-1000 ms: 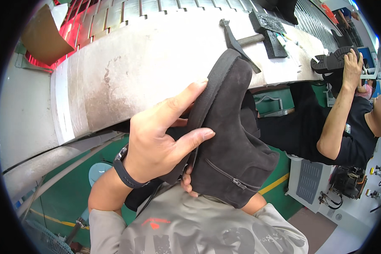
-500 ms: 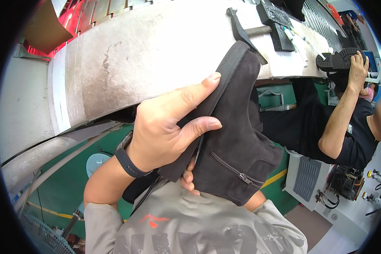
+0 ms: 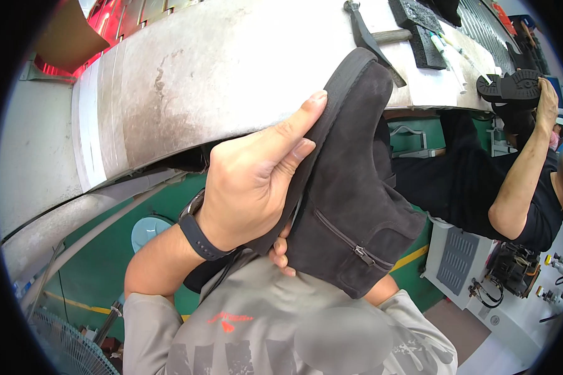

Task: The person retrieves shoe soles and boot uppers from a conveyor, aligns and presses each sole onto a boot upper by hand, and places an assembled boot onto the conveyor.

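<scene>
A dark grey suede ankle boot with a side zipper is held up at the middle, its toe pointing up and away and its shaft low on the right. My left hand, a dark band at the wrist, presses finger and thumb against the edge of the black sole. Fingertips of my right hand curl round the heel end from behind; the boot hides the rest of that hand. More dark suede shows behind my left hand; whether it is a second boot, I cannot tell.
Beyond the boot runs a pale, stained worktable. On it lie a hammer, black blocks and syringe-like tubes. At right, a co-worker's hand holds another dark boot. A machine stands lower right.
My left thumb has moved up off the suede side to the sole edge, closer to the fingertip. The boot has shifted slightly up and right in view.
</scene>
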### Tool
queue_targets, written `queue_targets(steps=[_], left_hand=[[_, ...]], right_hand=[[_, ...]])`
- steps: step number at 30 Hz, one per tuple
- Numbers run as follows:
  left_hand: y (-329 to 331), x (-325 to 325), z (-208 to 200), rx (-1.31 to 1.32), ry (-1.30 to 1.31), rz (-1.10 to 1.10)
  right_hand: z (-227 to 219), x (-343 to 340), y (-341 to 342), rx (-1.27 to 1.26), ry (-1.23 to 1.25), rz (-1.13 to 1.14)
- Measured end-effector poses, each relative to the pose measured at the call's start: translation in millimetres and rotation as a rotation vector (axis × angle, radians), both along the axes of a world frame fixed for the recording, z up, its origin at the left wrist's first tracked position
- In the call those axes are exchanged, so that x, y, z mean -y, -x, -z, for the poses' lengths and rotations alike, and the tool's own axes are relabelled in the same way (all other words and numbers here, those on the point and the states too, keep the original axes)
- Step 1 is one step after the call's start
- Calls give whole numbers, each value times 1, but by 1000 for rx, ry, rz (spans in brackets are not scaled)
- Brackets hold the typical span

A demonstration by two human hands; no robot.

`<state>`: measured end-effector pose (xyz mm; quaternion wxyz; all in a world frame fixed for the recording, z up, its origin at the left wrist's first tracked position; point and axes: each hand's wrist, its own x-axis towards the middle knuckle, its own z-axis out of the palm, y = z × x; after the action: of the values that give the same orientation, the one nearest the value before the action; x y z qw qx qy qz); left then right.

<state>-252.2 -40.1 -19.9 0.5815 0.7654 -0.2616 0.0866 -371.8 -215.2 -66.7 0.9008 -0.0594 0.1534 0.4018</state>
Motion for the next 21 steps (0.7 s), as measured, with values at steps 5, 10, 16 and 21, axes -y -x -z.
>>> queue_targets(steps=[5, 10, 16, 21], left_hand=[[5, 7, 0, -12, -20, -38], [5, 10, -1, 106, -15, -55], [-10, -2, -7, 36, 387, 244], [-60, -36, -88, -134, 58, 352]], right_hand=[[-5, 2, -1, 18, 87, 28], [-19, -1, -15, 39, -6, 57], [-36, 8, -35, 342, 292, 155], [-52, -6, -87, 704, 900, 648]])
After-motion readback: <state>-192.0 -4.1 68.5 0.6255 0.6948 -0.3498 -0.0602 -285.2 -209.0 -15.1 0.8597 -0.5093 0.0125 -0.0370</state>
